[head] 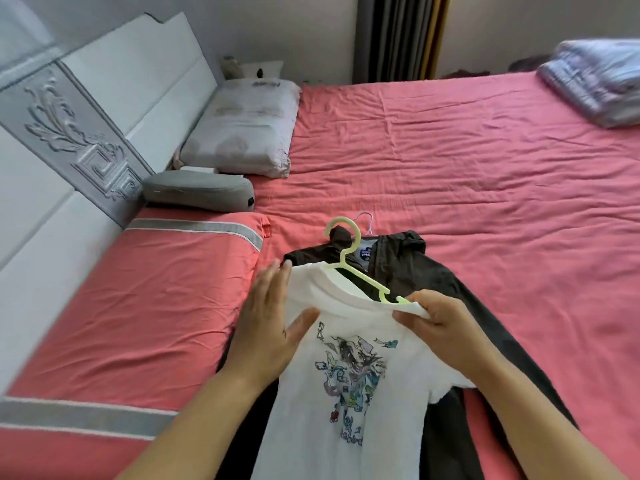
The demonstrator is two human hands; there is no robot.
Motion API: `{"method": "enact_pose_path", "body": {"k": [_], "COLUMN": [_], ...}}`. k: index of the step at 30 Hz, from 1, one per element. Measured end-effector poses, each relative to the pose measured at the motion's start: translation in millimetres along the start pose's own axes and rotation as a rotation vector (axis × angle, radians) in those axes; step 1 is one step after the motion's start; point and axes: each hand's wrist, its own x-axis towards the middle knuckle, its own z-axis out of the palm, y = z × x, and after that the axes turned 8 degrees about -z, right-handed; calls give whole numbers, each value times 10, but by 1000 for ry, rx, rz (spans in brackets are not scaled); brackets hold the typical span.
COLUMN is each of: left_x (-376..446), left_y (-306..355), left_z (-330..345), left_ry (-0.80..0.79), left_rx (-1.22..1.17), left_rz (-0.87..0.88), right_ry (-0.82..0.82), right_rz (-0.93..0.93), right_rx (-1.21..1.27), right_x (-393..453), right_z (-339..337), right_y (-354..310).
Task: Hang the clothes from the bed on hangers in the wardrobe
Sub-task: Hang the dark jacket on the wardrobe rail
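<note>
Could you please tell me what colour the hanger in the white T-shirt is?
Pale yellow-green hanger, head view.

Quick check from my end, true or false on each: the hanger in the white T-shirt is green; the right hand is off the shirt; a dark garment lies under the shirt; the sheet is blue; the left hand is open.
1. The hanger in the white T-shirt is pale green. True.
2. The right hand is off the shirt. False: it pinches the shirt's shoulder.
3. A dark garment lies under the shirt. True.
4. The bed sheet is blue. False: it is pink-red.
5. The left hand is open. True, flat against the shirt.
</note>
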Motion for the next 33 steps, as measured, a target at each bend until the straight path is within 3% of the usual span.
{"method": "enact_pose_path", "body": {"k": [4, 7, 10, 13, 17, 23, 27, 33], "left_x": [-64, -219, -464, -745, -1226, -2146, -2712, -3673], "left_y": [357, 531, 668, 838, 1131, 1589, 1763, 2054], "left_z": [-558, -962, -1346, -1644, -1947, -2173, -2349, -2518], "left_ry": [29, 14, -26, 60, 104, -44, -80, -421], "left_rx": [-105, -206, -255, -264, -312, -483, -593, -743], "left_rz": [242, 492, 685, 887, 1114, 1354, 1458, 1626], "right_ry": [99, 266, 516, 699, 828, 1023, 1118, 1189], "right_rz": [-20, 43, 126, 0, 21, 232, 406, 539], "right_rx": [35, -2, -171, -405, -589, -604, -767, -909], "right_x": [-498, -913, -1435, -1963, -2675, -3659, -4238, -4819], "right_z": [-215, -375, -401, -288, -26, 276, 361, 690], "right_y": [-923, -1625, -2297, -2897, -3523, -4524, -5105, -5942]}}
